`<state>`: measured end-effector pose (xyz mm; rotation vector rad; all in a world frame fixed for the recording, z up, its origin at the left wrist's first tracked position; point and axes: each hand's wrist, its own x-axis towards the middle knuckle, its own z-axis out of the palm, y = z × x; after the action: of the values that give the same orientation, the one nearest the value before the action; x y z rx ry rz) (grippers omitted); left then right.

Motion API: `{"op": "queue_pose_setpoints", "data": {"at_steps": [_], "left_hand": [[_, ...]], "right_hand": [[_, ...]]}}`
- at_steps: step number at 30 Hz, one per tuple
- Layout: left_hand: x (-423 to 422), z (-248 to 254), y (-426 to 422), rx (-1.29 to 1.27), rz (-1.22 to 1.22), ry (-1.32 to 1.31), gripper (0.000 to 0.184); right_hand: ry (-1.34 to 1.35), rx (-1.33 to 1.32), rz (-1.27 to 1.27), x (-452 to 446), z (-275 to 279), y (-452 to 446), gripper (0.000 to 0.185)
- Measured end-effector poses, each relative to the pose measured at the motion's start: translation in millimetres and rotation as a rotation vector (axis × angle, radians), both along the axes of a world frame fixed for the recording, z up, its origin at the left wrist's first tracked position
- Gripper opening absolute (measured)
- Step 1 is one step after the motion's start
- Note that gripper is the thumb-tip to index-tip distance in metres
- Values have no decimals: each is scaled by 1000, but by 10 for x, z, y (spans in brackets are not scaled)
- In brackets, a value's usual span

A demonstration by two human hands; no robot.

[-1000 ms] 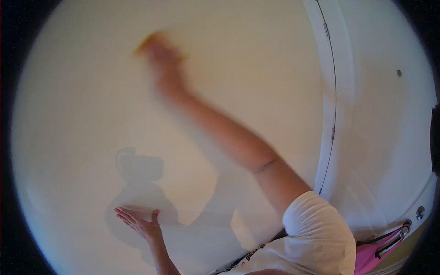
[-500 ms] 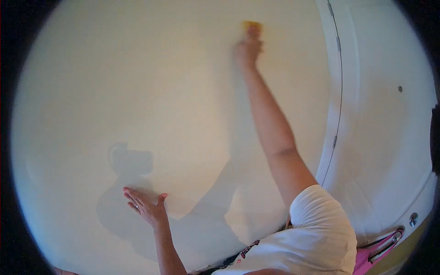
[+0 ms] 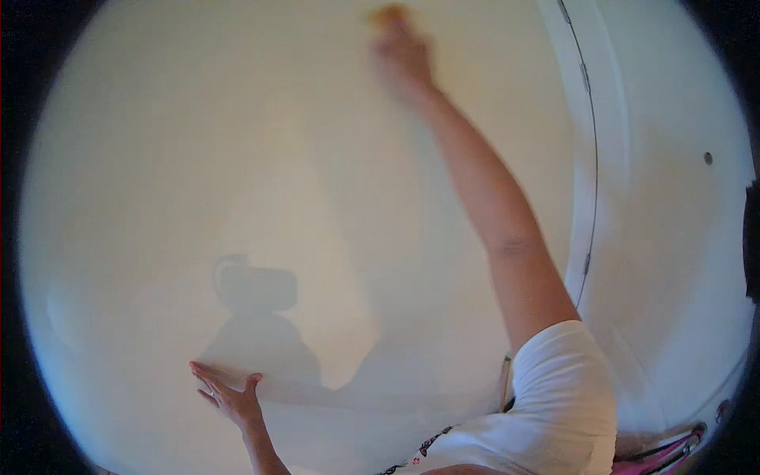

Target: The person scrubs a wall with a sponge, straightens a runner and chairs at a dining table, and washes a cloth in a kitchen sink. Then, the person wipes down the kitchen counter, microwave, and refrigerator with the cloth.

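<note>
High on a pale wall (image 3: 237, 158), my right hand (image 3: 404, 55) holds a yellow-orange cloth or sponge (image 3: 389, 13) against the surface. Motion blurs the hand and the yellow item, so its exact kind is unclear. My left hand (image 3: 231, 396) rests at the lower left of the wall, with its fingers spread and nothing in it. A ring shows on one of its fingers. The shadow of a head and shoulders falls on the wall just above my left hand.
A white door (image 3: 665, 222) with a hinged edge (image 3: 586, 79) and a small round fitting (image 3: 708, 158) stands to the right. Near the bottom right, a pink item with dark straps (image 3: 661, 457) hangs by a round knob (image 3: 723, 410).
My right hand swept from the upper left to the right, then back slightly left and higher, still with the yellow item. My left hand rose a little, then came down and left.
</note>
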<state>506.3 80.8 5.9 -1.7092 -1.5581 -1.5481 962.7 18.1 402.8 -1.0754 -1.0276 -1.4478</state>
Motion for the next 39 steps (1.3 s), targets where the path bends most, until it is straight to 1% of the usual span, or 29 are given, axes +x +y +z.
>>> {"op": "queue_pose_setpoints", "data": {"at_steps": [1,2,4,6,7,8,9,11,12,13,14,16,18,19,20,21,22,23,25,26,28,30,32,33,35,36,37,38,39], "left_hand": [[-19,-21,62,-6,-19,2,125],[-39,-29,83,-16,-34,5,124],[-82,-89,180,17,-56,-9,123],[86,-166,-45,35,-71,-6,121],[102,-105,-89,-12,-52,-19,116],[151,-45,-138,-57,-32,-36,113],[229,69,-227,-49,-22,-32,113],[604,235,-283,228,-179,-34,108],[903,398,-408,231,-265,-127,106],[1202,540,-505,237,-267,-122,106],[1441,663,-588,202,-283,-102,107],[1625,729,-657,163,-293,-85,107],[1800,748,-654,131,-224,-20,110],[1829,750,-649,136,-223,-17,110],[1847,750,-634,87,-173,-21,111],[1851,743,-623,34,-120,-25,112],[1870,757,-623,38,-112,-24,112],[1867,775,-635,20,-108,-18,112],[1868,784,-616,10,-99,-29,113],[1832,758,-598,12,-94,-21,113],[1807,757,-608,13,-91,-14,114],[1767,772,-645,9,-116,-35,117],[1697,719,-566,35,-106,-17,118],[1673,695,-532,62,-102,-1,119],[1667,770,-589,24,-96,-40,120],[1674,778,-628,-19,-97,-68,121],[1670,772,-634,-23,-99,-60,121],[1672,770,-628,-23,-71,-64,122],[1648,753,-627,-25,-38,-72,124]], "right_hand": [[223,-100,73,482,-31,-185,54],[140,-9,117,1068,-84,-239,54],[421,198,-133,1709,-80,-172,50],[170,141,-418,1763,110,112,53],[203,178,79,1084,217,138,56],[240,56,382,213,177,11,58],[-1,95,453,-395,194,104,51],[-179,-79,640,-1553,-81,370,76],[-287,-177,798,-2024,-228,558,88],[-313,-359,768,-2337,-400,302,87],[-310,-347,770,-2299,-352,336,87],[-564,-260,654,-2128,-250,428,77],[-387,-234,602,-1271,8,36,57],[-342,-95,518,-694,185,68,53],[-223,-28,375,-125,305,-68,53],[-15,-97,331,515,412,-172,54],[60,-29,265,1174,421,-268,56],[232,-77,356,1785,384,-441,61],[450,-37,81,2997,323,-483,71],[451,-36,88,2948,381,-465,71],[668,16,168,2656,564,-554,70],[316,125,159,1888,882,-231,64],[96,-134,514,385,784,-563,62],[19,14,492,-169,1054,8,66],[-199,-155,712,-1405,790,94,52],[-268,26,765,-1953,582,498,56],[-317,-369,684,-2267,330,215,61],[-308,-370,684,-2310,327,418,61],[-497,-212,626,-2426,316,761,61]]}}
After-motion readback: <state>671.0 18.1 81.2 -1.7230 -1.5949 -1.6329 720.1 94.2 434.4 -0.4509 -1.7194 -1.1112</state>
